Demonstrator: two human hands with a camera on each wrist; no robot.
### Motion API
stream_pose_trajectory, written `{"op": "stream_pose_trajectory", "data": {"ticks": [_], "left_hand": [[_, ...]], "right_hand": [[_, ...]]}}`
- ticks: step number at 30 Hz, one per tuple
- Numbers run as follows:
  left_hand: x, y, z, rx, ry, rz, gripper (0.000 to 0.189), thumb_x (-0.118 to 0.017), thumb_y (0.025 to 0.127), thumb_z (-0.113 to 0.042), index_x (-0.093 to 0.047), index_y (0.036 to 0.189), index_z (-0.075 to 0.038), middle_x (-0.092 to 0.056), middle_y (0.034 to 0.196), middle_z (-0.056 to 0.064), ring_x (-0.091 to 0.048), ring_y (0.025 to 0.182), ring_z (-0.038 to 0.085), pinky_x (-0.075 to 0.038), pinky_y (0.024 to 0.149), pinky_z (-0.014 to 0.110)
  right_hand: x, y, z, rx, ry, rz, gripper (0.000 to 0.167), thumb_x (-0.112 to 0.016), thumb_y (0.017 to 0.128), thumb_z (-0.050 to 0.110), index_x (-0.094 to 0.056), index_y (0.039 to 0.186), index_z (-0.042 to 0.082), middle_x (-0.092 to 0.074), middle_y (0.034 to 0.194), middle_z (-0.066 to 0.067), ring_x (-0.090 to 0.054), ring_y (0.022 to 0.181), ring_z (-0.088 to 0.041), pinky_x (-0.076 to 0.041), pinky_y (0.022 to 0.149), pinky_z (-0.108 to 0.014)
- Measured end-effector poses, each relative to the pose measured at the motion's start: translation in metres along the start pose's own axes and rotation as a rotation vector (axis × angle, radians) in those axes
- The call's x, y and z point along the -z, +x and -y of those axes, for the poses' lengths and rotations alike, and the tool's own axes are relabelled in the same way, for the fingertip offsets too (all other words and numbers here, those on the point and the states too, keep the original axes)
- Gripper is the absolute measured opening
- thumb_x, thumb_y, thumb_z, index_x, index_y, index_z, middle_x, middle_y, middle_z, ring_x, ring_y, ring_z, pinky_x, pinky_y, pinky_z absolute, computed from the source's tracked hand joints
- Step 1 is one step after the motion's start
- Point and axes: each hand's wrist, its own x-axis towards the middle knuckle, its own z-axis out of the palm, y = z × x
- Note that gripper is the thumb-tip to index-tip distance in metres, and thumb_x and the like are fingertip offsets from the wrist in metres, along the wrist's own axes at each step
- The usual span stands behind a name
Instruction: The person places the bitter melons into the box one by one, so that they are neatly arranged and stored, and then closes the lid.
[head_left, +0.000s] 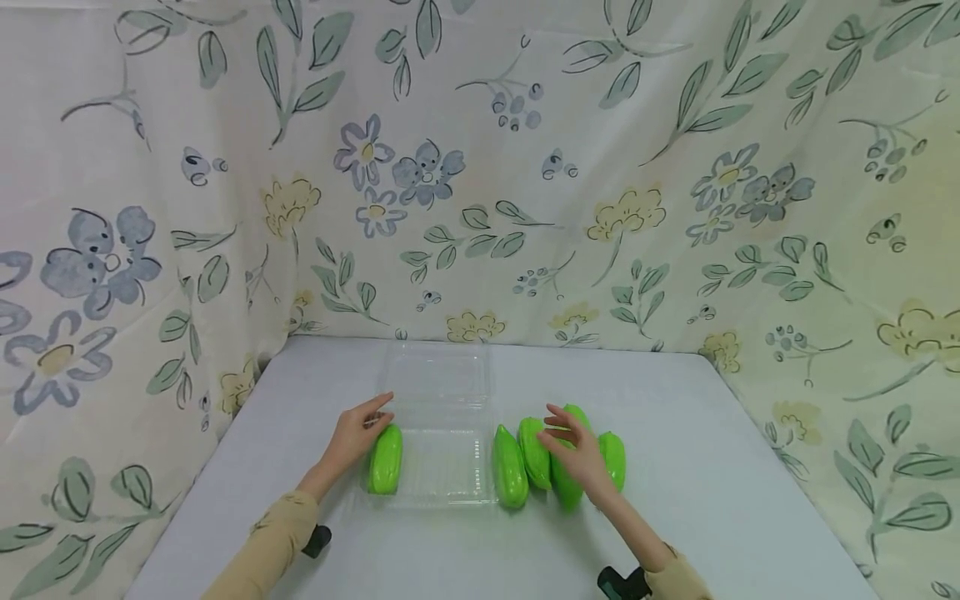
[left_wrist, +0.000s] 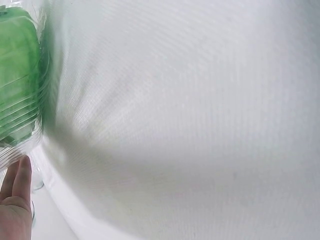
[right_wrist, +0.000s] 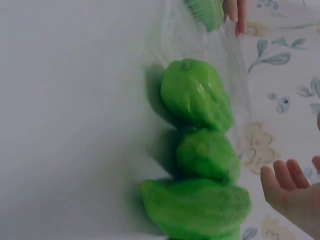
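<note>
A clear plastic clamshell box [head_left: 442, 468] lies opened out, its lid [head_left: 437, 375] hinged back towards the rear. One glossy, elongated green fruit [head_left: 386, 460] lies lengthwise along the box's left side. My left hand [head_left: 356, 432] is at that fruit's far end, and in the left wrist view its extended fingers [left_wrist: 22, 181] reach the ribbed box wall. To the right of the box, several more green fruits [head_left: 512, 468] lie side by side in a row. My right hand [head_left: 579, 457] hovers over this row with loosely spread fingers, holding nothing and partly covering the fruits behind it.
A white cloth covers the table [head_left: 720, 500]. Floral curtain fabric [head_left: 480, 167] hangs along the back and both sides. A dark wrist device [head_left: 624, 583] shows near the right sleeve, another dark device [head_left: 317, 542] near the left one.
</note>
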Motion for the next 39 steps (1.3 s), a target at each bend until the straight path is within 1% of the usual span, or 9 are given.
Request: {"op": "stream_pose_trajectory", "data": {"ticks": [2, 4, 9, 12, 16, 20, 29, 33, 39], "left_hand": [[0.0, 0.0, -0.001, 0.006, -0.005, 0.001, 0.042, -0.062, 0.091, -0.01, -0.054, 0.132, -0.003, -0.059, 0.13, 0.018, -0.068, 0.101, 0.029, -0.057, 0.088, 0.043], [0.001, 0.001, 0.0, 0.005, -0.007, 0.002, 0.042, -0.062, 0.091, -0.01, -0.055, 0.132, -0.003, -0.06, 0.128, 0.018, -0.068, 0.1, 0.03, -0.057, 0.088, 0.043], [0.001, 0.001, 0.002, 0.007, 0.0, 0.002, 0.042, -0.062, 0.092, -0.011, -0.054, 0.132, -0.003, -0.062, 0.125, 0.019, -0.068, 0.1, 0.03, -0.058, 0.088, 0.043], [0.0, 0.001, 0.002, 0.009, -0.008, 0.002, 0.042, -0.062, 0.092, -0.011, -0.054, 0.132, -0.003, -0.062, 0.125, 0.018, -0.068, 0.1, 0.03, -0.058, 0.088, 0.043], [0.0, 0.001, 0.003, 0.008, -0.01, 0.002, 0.042, -0.062, 0.092, -0.012, -0.055, 0.132, -0.003, -0.062, 0.126, 0.018, -0.068, 0.1, 0.029, -0.058, 0.087, 0.042], [0.0, 0.001, 0.004, 0.008, -0.006, 0.0, 0.042, -0.062, 0.092, -0.012, -0.055, 0.132, -0.004, -0.062, 0.126, 0.018, -0.068, 0.1, 0.029, -0.058, 0.087, 0.043], [0.0, 0.001, 0.004, 0.005, -0.007, 0.001, 0.042, -0.062, 0.092, -0.012, -0.054, 0.132, -0.003, -0.061, 0.128, 0.017, -0.068, 0.1, 0.029, -0.058, 0.087, 0.041], [0.0, 0.0, 0.002, 0.01, -0.015, 0.005, 0.042, -0.062, 0.092, -0.011, -0.054, 0.132, -0.004, -0.061, 0.128, 0.017, -0.068, 0.1, 0.029, -0.058, 0.087, 0.041], [0.001, 0.0, 0.001, 0.015, -0.011, 0.005, 0.042, -0.062, 0.092, -0.012, -0.054, 0.133, -0.004, -0.061, 0.128, 0.018, -0.068, 0.101, 0.029, -0.058, 0.088, 0.043]], "right_hand": [[0.004, 0.001, -0.002, 0.03, -0.006, -0.019, 0.051, -0.065, 0.09, 0.015, -0.047, 0.137, 0.005, -0.056, 0.126, -0.022, -0.057, 0.115, -0.036, -0.055, 0.085, -0.019], [0.01, 0.002, -0.004, 0.046, -0.016, -0.03, 0.051, -0.064, 0.09, 0.013, -0.047, 0.137, 0.003, -0.056, 0.126, -0.023, -0.057, 0.114, -0.038, -0.053, 0.083, -0.015], [0.027, 0.005, -0.006, 0.014, -0.075, -0.04, 0.052, -0.066, 0.09, 0.021, -0.047, 0.137, 0.009, -0.054, 0.13, -0.022, -0.056, 0.118, -0.035, -0.051, 0.085, -0.013], [0.038, 0.008, -0.007, 0.018, -0.125, -0.062, 0.053, -0.065, 0.09, 0.024, -0.046, 0.138, 0.01, -0.054, 0.13, -0.022, -0.056, 0.117, -0.036, -0.054, 0.088, -0.021], [0.051, 0.011, -0.009, 0.016, -0.179, -0.095, 0.053, -0.063, 0.092, 0.026, -0.045, 0.139, 0.009, -0.054, 0.131, -0.021, -0.056, 0.117, -0.036, -0.055, 0.094, -0.038], [0.062, 0.014, -0.01, -0.026, -0.215, -0.113, 0.055, -0.061, 0.093, 0.03, -0.042, 0.141, 0.01, -0.052, 0.134, -0.021, -0.054, 0.12, -0.036, -0.051, 0.099, -0.047], [0.083, 0.016, -0.015, -0.11, -0.251, -0.18, 0.057, -0.058, 0.095, 0.031, -0.039, 0.143, 0.007, -0.047, 0.137, -0.026, -0.051, 0.123, -0.04, -0.049, 0.1, -0.051], [0.089, 0.017, -0.027, -0.146, -0.271, -0.197, 0.059, -0.057, 0.095, 0.033, -0.038, 0.143, 0.005, -0.047, 0.136, -0.028, -0.051, 0.122, -0.041, -0.049, 0.1, -0.051], [0.097, 0.016, -0.041, -0.197, -0.266, -0.214, 0.06, -0.056, 0.096, 0.034, -0.036, 0.144, 0.005, -0.045, 0.136, -0.029, -0.049, 0.122, -0.042, -0.053, 0.096, -0.045]]}}
